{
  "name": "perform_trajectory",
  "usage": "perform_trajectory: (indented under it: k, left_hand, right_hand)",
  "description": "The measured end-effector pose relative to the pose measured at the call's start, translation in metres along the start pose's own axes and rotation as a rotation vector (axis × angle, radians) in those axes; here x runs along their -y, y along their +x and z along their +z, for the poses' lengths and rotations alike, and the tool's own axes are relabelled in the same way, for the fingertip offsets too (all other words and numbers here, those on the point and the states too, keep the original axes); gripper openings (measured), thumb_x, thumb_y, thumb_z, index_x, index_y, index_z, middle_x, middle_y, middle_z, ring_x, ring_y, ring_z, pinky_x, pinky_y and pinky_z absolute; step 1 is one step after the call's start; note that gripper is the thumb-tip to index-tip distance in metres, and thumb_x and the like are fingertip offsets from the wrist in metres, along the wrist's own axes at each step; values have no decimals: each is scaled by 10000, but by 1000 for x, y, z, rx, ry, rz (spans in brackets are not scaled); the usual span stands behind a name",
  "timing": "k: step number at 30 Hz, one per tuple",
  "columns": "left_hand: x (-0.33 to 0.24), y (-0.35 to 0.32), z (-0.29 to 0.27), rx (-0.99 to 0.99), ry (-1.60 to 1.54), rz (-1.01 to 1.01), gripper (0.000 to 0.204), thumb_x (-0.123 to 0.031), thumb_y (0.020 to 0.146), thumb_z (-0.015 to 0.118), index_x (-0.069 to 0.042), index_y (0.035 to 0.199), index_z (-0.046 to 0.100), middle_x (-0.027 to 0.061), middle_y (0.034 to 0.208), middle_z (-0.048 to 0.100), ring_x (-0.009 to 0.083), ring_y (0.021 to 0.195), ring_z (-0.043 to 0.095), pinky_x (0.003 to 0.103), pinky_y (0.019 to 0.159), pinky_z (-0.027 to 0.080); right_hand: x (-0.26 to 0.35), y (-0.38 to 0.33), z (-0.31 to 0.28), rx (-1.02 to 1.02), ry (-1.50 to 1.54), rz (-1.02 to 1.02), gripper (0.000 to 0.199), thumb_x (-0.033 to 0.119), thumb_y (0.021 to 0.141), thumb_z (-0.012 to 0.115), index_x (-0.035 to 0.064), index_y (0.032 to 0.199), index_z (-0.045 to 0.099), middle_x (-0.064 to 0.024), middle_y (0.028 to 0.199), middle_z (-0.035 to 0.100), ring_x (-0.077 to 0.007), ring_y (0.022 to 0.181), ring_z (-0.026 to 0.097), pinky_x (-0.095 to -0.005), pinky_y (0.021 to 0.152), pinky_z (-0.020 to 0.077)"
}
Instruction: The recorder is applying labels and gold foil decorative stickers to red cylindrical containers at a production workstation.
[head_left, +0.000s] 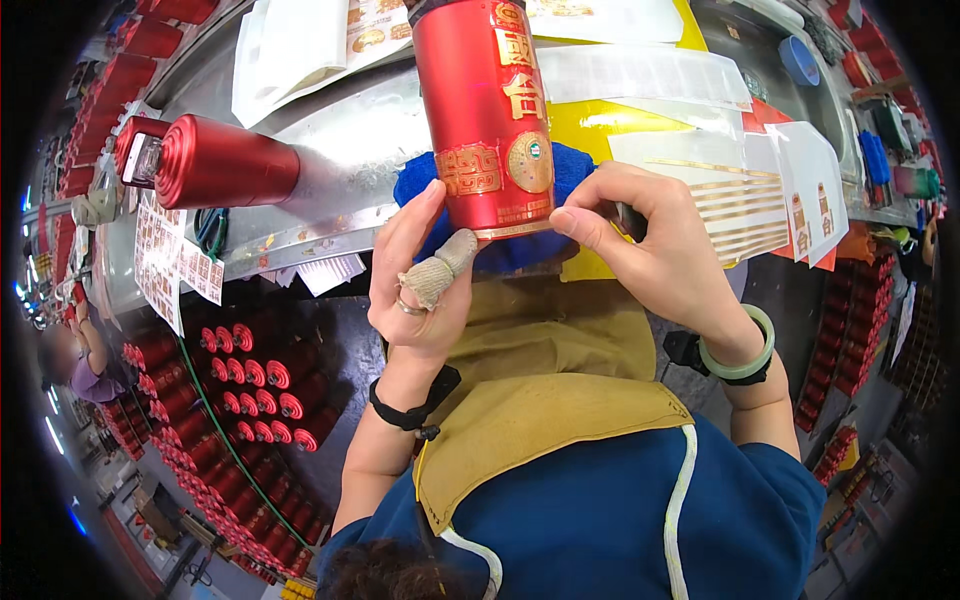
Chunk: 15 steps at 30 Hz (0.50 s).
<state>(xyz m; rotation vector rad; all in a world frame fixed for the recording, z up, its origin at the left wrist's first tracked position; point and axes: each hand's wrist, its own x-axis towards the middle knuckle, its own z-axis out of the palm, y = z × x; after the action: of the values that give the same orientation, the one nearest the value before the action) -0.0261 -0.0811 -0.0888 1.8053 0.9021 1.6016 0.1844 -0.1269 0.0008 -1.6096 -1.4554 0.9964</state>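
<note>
A red bottle (470,95) with gold decals and a round gold seal lies on a folded blue cloth (572,175), its base toward me. A thin gold strip (515,231) runs along the base's edge. Gripping the bottle's lower left side is my left hand (420,275); a pale fabric cot covers one finger, which presses at the strip's left end. My right hand (650,235) is closed, with thumb and index finger pinched at the strip's right end. A dark object, partly hidden, shows behind those fingers.
Another red bottle (230,165) lies at the left, near green-handled scissors (211,232) and decal sheets (165,255). At the right is a sheet of gold strips (735,205). Many red bottles (255,375) stand below the metal table (345,200). A person (90,360) is at far left.
</note>
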Motion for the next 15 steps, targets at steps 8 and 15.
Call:
perform_trajectory:
  k: [8, 15]
  left_hand:
    - [-15, 18, -3, 171, 337, 340, 453, 47, 788, 833, 53, 1220, 700, 191, 1297, 697, 359, 1174, 673, 429, 992, 584]
    - [-4, 10, 6, 30, 107, 153, 481, 55, 755, 862, 68, 1206, 697, 196, 1226, 726, 351, 1119, 718, 409, 973, 593]
  right_hand:
    - [0, 1, -3, -7, -22, -12, 219, 184, 932, 749, -35, 927, 743, -163, 808, 725, -264, 714, 706, -366, 676, 538]
    - [-1, 3, -3, -6, -13, -22, 225, 189, 931, 751, -35, 934, 743, -164, 813, 730, -272, 714, 713, -366, 672, 541]
